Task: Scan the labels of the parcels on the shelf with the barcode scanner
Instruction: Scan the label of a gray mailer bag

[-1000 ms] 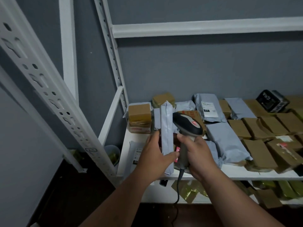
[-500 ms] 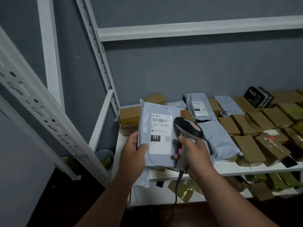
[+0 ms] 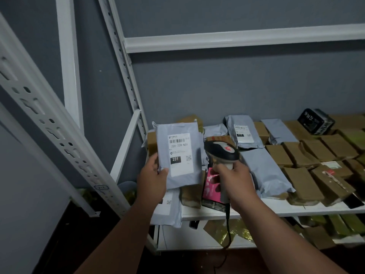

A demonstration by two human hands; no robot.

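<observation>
Left hand (image 3: 153,177) gripping parcel (image 3: 178,157) upright, label (image 3: 180,154) facing viewer; right hand (image 3: 234,177) gripping scanner (image 3: 221,152) just right of label; nose pointing away, needing leftward turn.

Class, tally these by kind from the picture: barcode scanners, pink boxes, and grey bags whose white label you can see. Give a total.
Scanner: 1
Pink box: 1
Labelled grey bags: 3
Total: 5

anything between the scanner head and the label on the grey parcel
Nothing: in the head view, open air separates the black-and-grey barcode scanner from the grey plastic parcel's white label.
</observation>
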